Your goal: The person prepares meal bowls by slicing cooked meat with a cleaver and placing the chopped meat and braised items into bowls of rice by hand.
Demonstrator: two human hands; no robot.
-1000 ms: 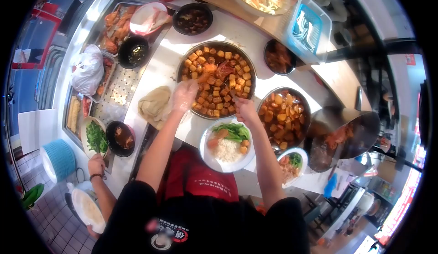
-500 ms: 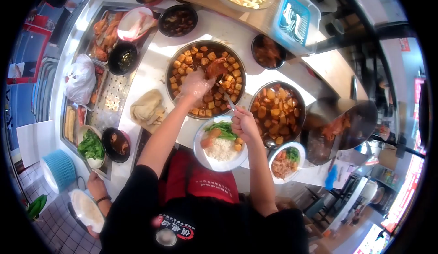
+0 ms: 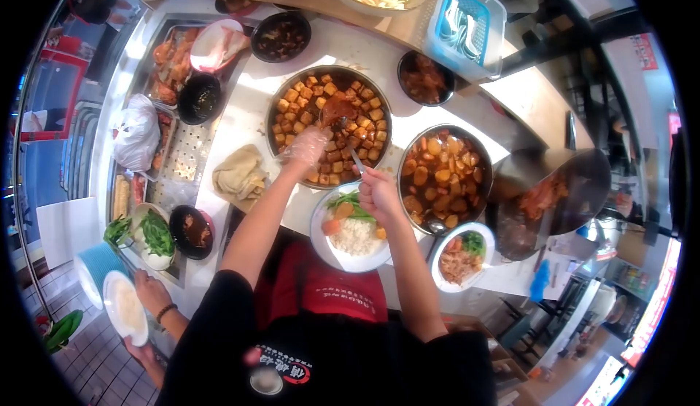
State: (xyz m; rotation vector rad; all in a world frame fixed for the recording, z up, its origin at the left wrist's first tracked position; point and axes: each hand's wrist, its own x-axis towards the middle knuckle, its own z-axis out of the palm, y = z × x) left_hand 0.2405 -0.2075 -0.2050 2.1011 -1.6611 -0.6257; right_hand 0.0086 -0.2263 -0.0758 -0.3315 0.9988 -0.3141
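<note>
A wide round pan (image 3: 272, 107) holds braised tofu cubes (image 3: 297, 107) in dark sauce. My left hand (image 3: 309, 146), in a clear plastic glove, reaches over it with fingers closed at the lower edge of a reddish-brown piece of meat (image 3: 338, 107). My right hand (image 3: 380, 192) is wrapped round the metal handle of a ladle (image 3: 356, 157), whose head is partly hidden among the tofu beside the meat. Close below my right hand stands a white plate (image 3: 321, 249) with rice (image 3: 355, 237), greens and orange-brown pieces.
To the right are a pan of brown stew (image 3: 446, 176), a second filled plate (image 3: 461, 257) and a wok (image 3: 576, 191). On the left lie a folded cloth (image 3: 240, 173), black bowls and a bowl of greens (image 3: 156, 237). Another person's hand (image 3: 151, 293) is by a white plate (image 3: 125, 307).
The meat and my left hand have shifted slightly left and down. My right hand has moved a little left with the ladle. The other person's white plate has risen beside the blue plate stack.
</note>
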